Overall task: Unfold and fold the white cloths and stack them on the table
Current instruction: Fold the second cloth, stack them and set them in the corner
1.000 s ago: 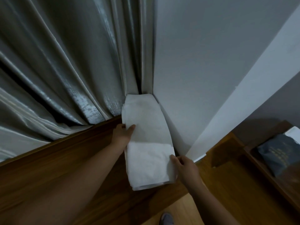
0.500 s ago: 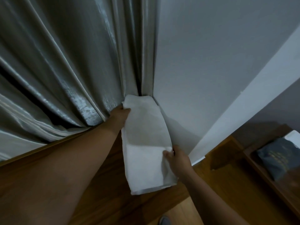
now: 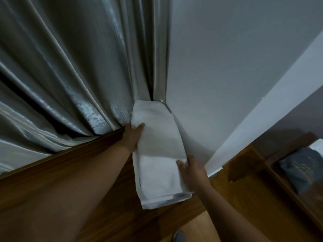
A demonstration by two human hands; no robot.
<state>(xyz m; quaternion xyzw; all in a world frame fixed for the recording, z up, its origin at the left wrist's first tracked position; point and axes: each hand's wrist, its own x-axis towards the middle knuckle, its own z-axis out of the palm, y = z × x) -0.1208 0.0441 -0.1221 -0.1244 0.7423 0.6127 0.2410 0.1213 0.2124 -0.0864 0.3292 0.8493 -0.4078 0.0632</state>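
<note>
— What's the room like from where I'm looking?
— I see a silvery grey curtain [image 3: 70, 75] hanging in folds on the left, meeting a plain pale wall [image 3: 236, 67].
— And lower down?
— Dim light, a wooden floor [image 3: 197, 229], and a wooden shelf [image 3: 286, 186] at right.

a home room (likely a bedroom): grey curtain [image 3: 70, 75], wooden table [image 3: 70, 163], plain wall [image 3: 236, 67].

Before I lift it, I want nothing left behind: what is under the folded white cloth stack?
Under the folded white cloth stack only the wooden table shows, around its edges. The surface directly beneath is covered, so anything flat there cannot be seen.
</note>
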